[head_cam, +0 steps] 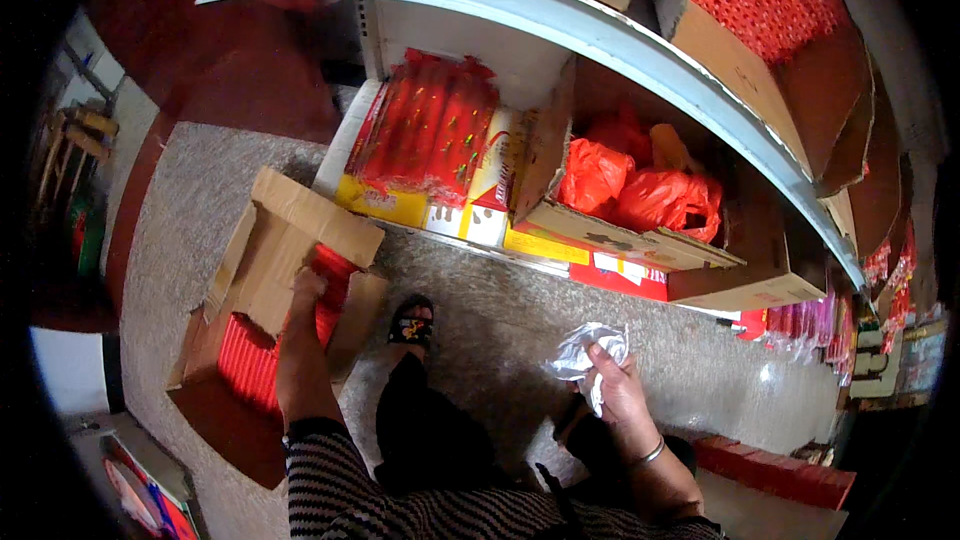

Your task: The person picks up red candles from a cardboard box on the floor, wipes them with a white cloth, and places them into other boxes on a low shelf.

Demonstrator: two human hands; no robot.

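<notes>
My left hand (307,286) reaches into an open cardboard box (217,435) on the floor at the left, over rows of red, stick-like items (244,364). It is beside a loose cardboard piece (274,270) that partly covers them; its fingers are blurred, so whether they grip anything cannot be told. On the right, above the floor, my right hand (619,390) is closed around a crumpled, silvery-white sheet (589,352), perhaps thin plastic or foil, with the thumb on top.
A low shelf ahead holds red plastic-wrapped packs (431,127) and a cardboard box (637,244) with red plastic bags (660,195). A white metal shelf edge (525,0) curves overhead. A long red object (776,469) lies at lower right. My sandalled foot (411,322) stands between box and shelf.
</notes>
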